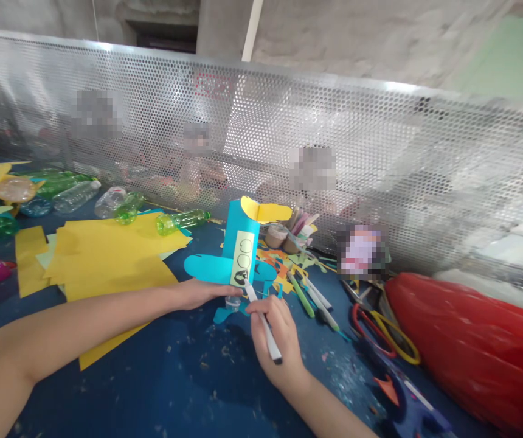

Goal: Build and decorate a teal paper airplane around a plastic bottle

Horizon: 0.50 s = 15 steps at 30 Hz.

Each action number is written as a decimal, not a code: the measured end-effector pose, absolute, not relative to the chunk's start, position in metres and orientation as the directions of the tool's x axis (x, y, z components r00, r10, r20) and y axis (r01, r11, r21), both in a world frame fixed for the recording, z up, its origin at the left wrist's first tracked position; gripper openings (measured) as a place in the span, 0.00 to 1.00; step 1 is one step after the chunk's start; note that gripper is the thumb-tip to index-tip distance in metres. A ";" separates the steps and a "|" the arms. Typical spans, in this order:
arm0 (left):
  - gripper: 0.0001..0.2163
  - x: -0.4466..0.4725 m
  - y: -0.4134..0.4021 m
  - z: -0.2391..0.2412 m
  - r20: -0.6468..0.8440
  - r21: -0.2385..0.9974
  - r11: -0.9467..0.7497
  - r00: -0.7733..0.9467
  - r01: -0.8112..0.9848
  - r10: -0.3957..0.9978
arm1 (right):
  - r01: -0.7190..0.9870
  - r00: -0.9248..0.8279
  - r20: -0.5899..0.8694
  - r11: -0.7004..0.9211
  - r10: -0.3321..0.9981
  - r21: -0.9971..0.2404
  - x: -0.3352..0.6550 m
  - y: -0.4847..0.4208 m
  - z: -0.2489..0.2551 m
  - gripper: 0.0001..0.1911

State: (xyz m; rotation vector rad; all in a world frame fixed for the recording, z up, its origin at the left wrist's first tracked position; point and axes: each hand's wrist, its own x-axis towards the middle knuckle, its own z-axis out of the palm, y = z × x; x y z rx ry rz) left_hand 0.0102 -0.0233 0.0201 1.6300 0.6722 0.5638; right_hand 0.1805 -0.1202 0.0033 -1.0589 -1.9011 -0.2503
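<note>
A toy plane (pixel 232 234) of blue paper around a bottle stands tilted at the middle, with a yellow paper tail (pixel 268 212) on top. On its body is a pale strip (pixel 245 240) with rounded outlines, the lowest one partly blackened. My left hand (pixel 202 295) grips the plane near its lower end, beside the bottle neck (pixel 233 304); its far fingers are hidden. Closed around a white marker (pixel 265 328), my right hand (pixel 277 340) is just below the strip. The marker's tip meets the blackened outline.
Yellow paper sheets (pixel 106 255) lie left, with plastic bottles (pixel 76 196) behind. Paper scraps (pixel 280 264) and several markers (pixel 301 295) are right of the plane. Scissors (pixel 396 337) and a red plastic bag (pixel 471 347) lie farther right. A perforated metal screen (pixel 152 121) crosses the back.
</note>
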 end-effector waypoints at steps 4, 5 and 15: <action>0.14 0.011 -0.026 0.024 0.032 0.991 -0.117 0.730 0.065 0.683 | 0.755 -0.238 0.782 0.616 0.577 -0.224 0.181 -0.120 0.002 0.09; 0.14 0.011 -0.026 0.025 0.054 0.991 -0.125 0.735 0.042 0.676 | 0.755 -0.244 0.777 0.616 0.581 -0.223 0.181 -0.120 0.002 0.09; 0.14 0.016 -0.025 0.020 0.081 0.996 -0.081 0.731 -0.035 0.678 | 0.756 -0.249 0.778 0.618 0.577 -0.217 0.180 -0.120 0.003 0.08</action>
